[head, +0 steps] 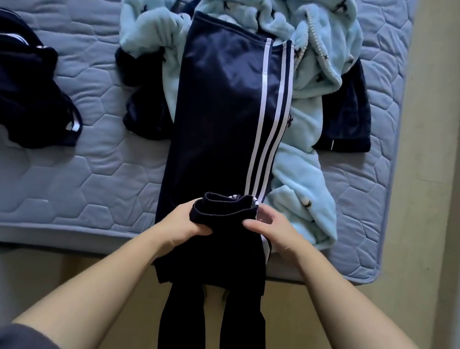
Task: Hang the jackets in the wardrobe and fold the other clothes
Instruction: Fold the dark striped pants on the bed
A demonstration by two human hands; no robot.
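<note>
Grey sleeves [22,340] sit at the 2 near corners, and bare forearms reach forward from them to the near edge of the bed. Between the forearms, 2 dark strips [180,330] hang straight down below the bed edge. They may be the person's own legs, but the view is too dark to be sure.

The left hand [186,221] and right hand [277,231] meet over the near end of the navy track trousers [220,108]. Each grip is closed on the ribbed dark band there. The left fingers curl round its left side, and the right thumb lies on top of its right side. The band is raised and turned back on itself between the 2 hands.

From there the track trousers run away lengthwise up the middle of the quilted grey-blue mattress [45,178], with white stripes down their right side and their near part hanging over the mattress edge.

Under and beyond them lies a crumpled pale blue fleece garment [301,184], spreading to the far edge. A dark piece [142,114] shows from under the fleece on the left, and another dark piece [346,116] lies at its right. Well apart at far left lies a dark striped garment [13,84]. Beige floor [424,172] runs along the right.
</note>
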